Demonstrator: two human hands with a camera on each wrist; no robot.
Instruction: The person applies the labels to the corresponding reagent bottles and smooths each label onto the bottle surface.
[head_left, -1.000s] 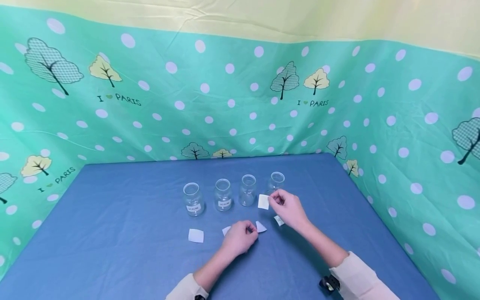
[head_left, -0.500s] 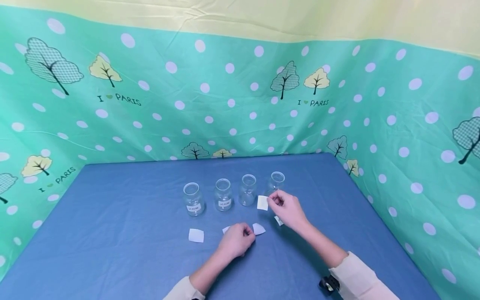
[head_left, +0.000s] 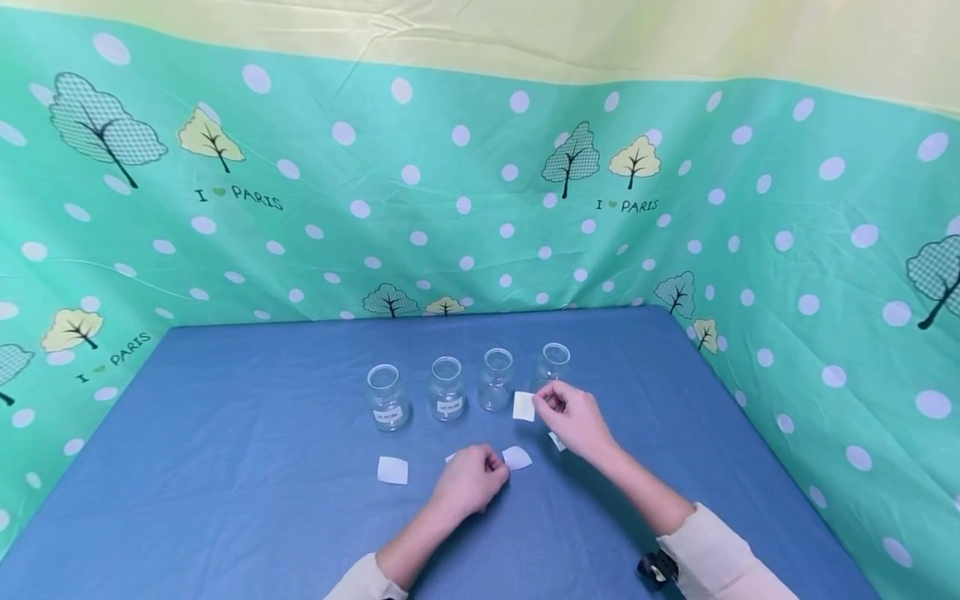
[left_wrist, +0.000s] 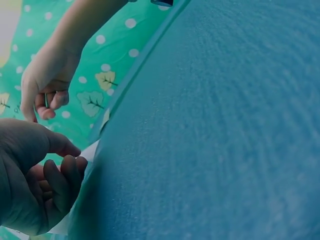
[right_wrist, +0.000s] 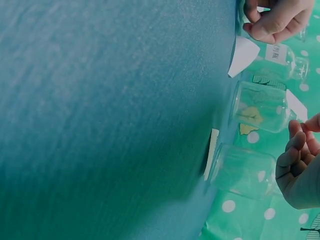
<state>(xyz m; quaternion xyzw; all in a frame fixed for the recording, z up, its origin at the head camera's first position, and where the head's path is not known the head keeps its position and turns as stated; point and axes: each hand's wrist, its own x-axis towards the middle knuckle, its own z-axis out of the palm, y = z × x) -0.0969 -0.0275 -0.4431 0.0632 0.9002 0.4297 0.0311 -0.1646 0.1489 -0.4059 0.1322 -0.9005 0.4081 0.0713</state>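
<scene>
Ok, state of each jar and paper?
Leftmost jar: upright, uncapped, labelled
Second jar: upright, uncapped, labelled
Third jar: upright, uncapped, unlabelled
Rightmost jar: upright, uncapped, partly hidden
Leftmost paper: lying loose
Second paper: mostly hidden
Third paper: pinched by left hand
Fourth paper: raised, pinched by right hand
Rightmost paper: partly hidden

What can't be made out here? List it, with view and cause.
Head: print on the label of the leftmost jar, too small to read.
Head: lower part of the rightmost jar, hidden by the right hand.
Head: most of the paper behind the left hand, hidden by it.
Left wrist: part of that hand, cut off by the left edge.
</scene>
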